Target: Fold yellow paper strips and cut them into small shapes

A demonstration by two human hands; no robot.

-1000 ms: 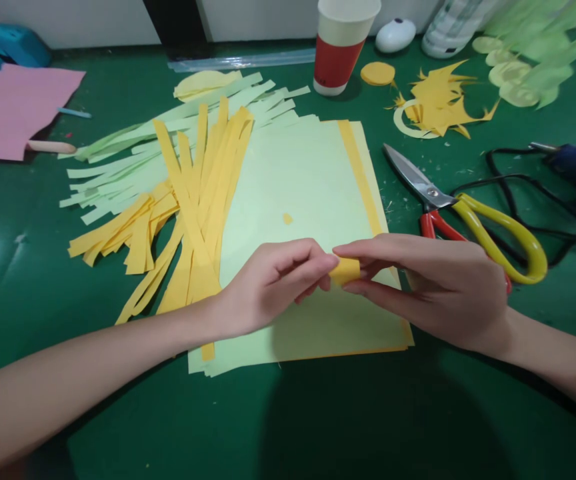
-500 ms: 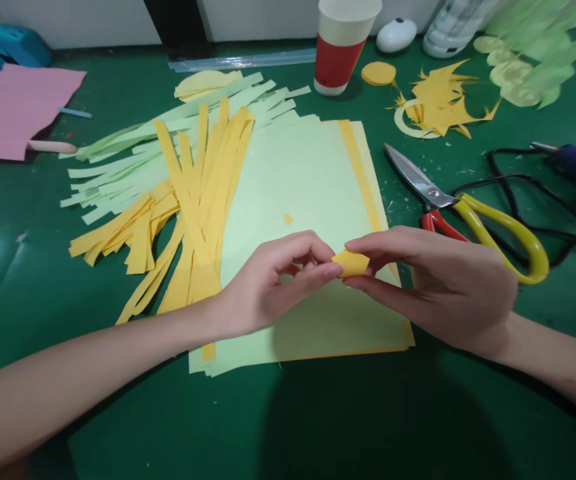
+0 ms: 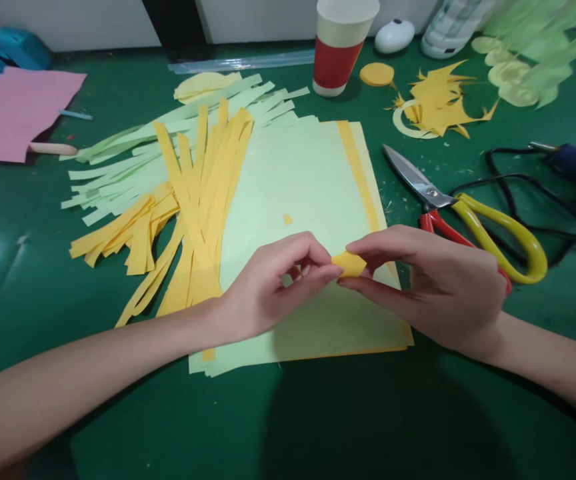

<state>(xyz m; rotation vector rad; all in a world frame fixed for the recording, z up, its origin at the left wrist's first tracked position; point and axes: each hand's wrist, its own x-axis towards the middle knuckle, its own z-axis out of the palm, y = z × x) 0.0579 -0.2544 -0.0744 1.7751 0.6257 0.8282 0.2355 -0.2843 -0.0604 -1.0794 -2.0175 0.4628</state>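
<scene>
A small piece of yellow paper (image 3: 350, 265) is held between my two hands, above a stack of pale green paper sheets (image 3: 288, 167). My left hand (image 3: 281, 280) pinches its left end between thumb and fingers. The thumb and forefinger of my right hand (image 3: 433, 287) grip the right end from above and below. On the top sheet lies a tiny yellow scrap (image 3: 288, 219). Yellow paper strips (image 3: 208, 193) spread over the sheets' left side, close to my left wrist. Scissors (image 3: 433, 193) with red and yellow handles lie just beyond my right hand.
Pale green strips (image 3: 123, 163) and pink paper (image 3: 23, 113) lie to the left. Along the back stand a red-and-white paper cup (image 3: 341, 57) and a white rounded object (image 3: 395, 36). Jagged yellow offcuts (image 3: 441, 100) and a black cable (image 3: 518, 177) are at the right.
My right hand has shifted slightly left along the yellow paper, its thumb a little closer to my left hand. The left hand keeps its pinch almost unchanged.
</scene>
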